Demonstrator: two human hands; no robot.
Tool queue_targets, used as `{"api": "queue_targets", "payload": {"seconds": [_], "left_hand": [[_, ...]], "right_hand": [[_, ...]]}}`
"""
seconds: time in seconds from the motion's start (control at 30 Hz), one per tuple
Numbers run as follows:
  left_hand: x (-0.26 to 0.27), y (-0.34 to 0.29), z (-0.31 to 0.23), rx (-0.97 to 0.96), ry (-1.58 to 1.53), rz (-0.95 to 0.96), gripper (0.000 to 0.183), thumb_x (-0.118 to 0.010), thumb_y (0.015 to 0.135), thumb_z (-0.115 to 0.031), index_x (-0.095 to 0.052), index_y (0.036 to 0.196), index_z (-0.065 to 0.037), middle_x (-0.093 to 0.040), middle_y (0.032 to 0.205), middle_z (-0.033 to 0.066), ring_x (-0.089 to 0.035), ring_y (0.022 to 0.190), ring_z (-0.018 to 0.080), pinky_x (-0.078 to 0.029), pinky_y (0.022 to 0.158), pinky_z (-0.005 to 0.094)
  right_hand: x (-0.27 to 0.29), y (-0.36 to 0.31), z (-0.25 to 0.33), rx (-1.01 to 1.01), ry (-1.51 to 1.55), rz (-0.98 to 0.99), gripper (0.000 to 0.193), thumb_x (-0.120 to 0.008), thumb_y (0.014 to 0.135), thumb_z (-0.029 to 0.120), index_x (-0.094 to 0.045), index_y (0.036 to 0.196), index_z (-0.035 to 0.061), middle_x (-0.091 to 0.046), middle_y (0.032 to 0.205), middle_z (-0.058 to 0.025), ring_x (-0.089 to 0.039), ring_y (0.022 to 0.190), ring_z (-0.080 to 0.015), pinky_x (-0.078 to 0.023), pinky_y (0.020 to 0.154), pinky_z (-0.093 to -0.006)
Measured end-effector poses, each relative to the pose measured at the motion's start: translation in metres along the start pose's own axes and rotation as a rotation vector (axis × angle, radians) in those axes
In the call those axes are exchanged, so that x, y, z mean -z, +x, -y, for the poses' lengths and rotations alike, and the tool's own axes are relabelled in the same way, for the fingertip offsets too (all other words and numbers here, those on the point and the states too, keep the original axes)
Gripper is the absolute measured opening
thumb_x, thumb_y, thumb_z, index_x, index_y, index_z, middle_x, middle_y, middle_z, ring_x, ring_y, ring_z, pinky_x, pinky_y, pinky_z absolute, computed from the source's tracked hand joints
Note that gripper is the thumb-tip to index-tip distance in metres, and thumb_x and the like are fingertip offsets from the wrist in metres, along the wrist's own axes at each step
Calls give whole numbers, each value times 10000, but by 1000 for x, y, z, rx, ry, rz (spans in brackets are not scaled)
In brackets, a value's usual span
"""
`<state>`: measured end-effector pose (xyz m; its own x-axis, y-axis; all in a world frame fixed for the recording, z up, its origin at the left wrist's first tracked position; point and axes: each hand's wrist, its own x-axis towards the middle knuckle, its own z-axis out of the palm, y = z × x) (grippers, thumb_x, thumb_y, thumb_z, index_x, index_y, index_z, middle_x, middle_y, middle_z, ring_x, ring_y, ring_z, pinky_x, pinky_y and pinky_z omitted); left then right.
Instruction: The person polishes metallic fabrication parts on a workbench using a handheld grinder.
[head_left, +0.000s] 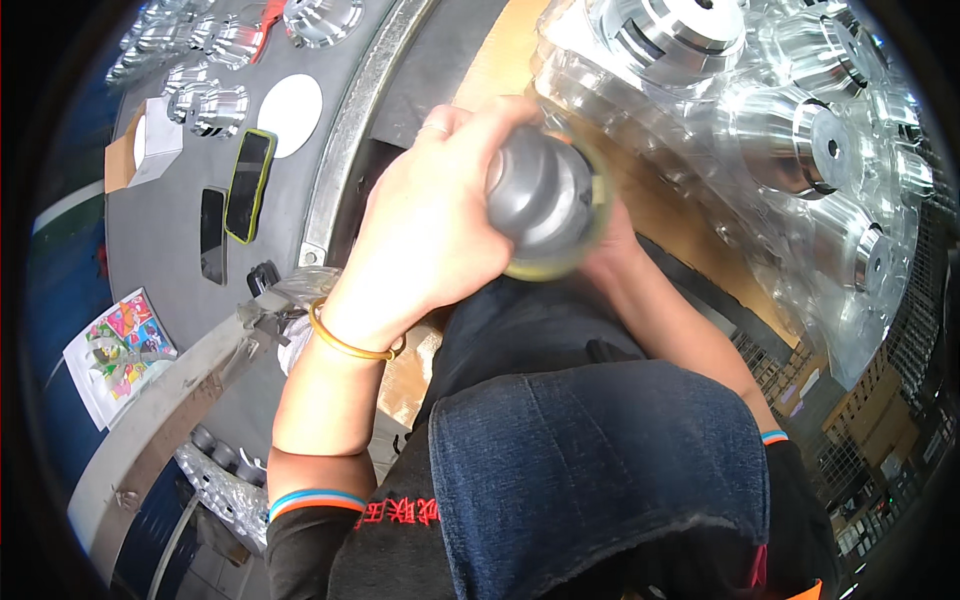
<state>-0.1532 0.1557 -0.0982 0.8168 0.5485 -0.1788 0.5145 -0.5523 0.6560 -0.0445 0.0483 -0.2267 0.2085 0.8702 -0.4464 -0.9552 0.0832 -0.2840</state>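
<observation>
A dark grey, rounded metal part (pixel 540 195) with stepped rings and a yellow-green rim is held up before my body. My left hand (pixel 435 205) is closed round its left side, fingers over the top and thumb low along its edge. The part is slightly smeared by motion. My right hand (pixel 615 245) is at the part's right, behind the rim; its fingers are hidden there. Shiny silver machined parts (pixel 790 145) lie to the right on clear plastic wrap (pixel 690 150), the nearest ones just beyond my right hand.
On the grey table (pixel 290 185) at left lie a phone with a yellow-green case (pixel 250 187), a dark phone (pixel 212 235), a white disc (pixel 290 115), an open small box (pixel 150 150) and more silver parts (pixel 207 105). A raised metal edge (pixel 345 130) borders it. Cardboard (pixel 640 150) lies under the wrap.
</observation>
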Motion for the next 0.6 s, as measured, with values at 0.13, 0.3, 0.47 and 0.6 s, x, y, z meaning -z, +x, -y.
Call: {"api": "queue_targets", "payload": {"seconds": [0.13, 0.3, 0.47, 0.6], "left_hand": [[1, -1, 16, -2, -34, -24, 694, -595, 508, 111, -484, 1162, -93, -547, 1019, 93, -546, 978, 252, -417, 884, 312], [4, 2, 43, 183, -192, 16, 703, -644, 505, 61, -472, 1157, -141, -534, 990, 129, -538, 985, 327, -440, 857, 376], [1, 1, 5, -42, 11, -22, 653, -612, 540, 73, -492, 1149, -131, -538, 998, 140, -543, 976, 340, -445, 837, 372], [-4, -1, -1, -20, 18, -32, 660, -620, 521, 93, -501, 1133, -122, -528, 970, 129, -527, 983, 340, -435, 838, 372]], "right_hand": [[9, 0, 3, -25, 47, -83, 370, -536, 902, 231, -489, 1202, 20, -573, 1144, -105, -559, 1047, -196, -435, 948, -336], [11, -5, 4, 96, -4, -112, 402, -563, 890, 232, -467, 1210, 9, -570, 1144, -97, -535, 1088, -182, -438, 941, -359], [12, 2, -1, 17, 44, -80, 335, -520, 908, 197, -498, 1172, -9, -577, 1122, -119, -557, 1060, -198, -444, 946, -345], [4, 2, 2, 34, -19, -33, 305, -487, 921, 177, -515, 1148, -24, -565, 1138, -131, -550, 1072, -213, -443, 950, -354]]}}
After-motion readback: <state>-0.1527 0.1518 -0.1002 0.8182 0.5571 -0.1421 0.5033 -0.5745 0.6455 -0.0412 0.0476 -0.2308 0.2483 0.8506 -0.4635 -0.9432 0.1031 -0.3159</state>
